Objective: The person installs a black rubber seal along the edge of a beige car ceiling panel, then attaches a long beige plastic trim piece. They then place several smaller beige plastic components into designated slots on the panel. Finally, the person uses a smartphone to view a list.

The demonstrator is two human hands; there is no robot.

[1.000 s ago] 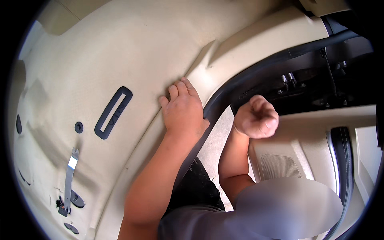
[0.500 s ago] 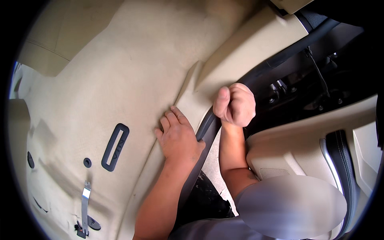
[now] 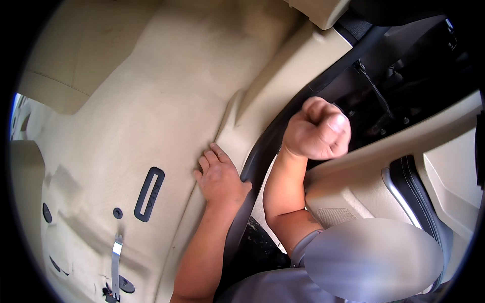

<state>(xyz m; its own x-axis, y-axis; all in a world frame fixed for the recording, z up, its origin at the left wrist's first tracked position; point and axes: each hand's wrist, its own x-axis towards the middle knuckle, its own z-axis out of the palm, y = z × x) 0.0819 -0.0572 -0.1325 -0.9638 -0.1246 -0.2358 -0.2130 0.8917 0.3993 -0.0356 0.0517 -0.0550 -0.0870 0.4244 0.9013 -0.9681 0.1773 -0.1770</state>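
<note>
My left hand (image 3: 221, 178) lies flat on the beige sill trim (image 3: 275, 76) of a car, its fingertips at the line where the trim meets the beige carpet (image 3: 172, 106). Its thumb reaches over to the black rubber door seal (image 3: 275, 129) that runs along the trim. My right hand (image 3: 318, 130) is balled into a fist, thumb folded over the fingers, with nothing visible in it. It hangs over the door gap, just right of the seal and apart from it. The stretch of seal next to my left hand is partly covered by that hand.
On the carpet are a black oblong frame (image 3: 149, 194), a round black grommet (image 3: 117, 213) and a silver metal strip-shaped tool (image 3: 116, 260). To the right stands the open door's beige panel (image 3: 343, 194). Dark body metal with a check strap (image 3: 375, 91) lies beyond the fist.
My right fist has come away from the seal, moving right and turning over. My left hand stays on the sill trim. The view has shifted slightly.
</note>
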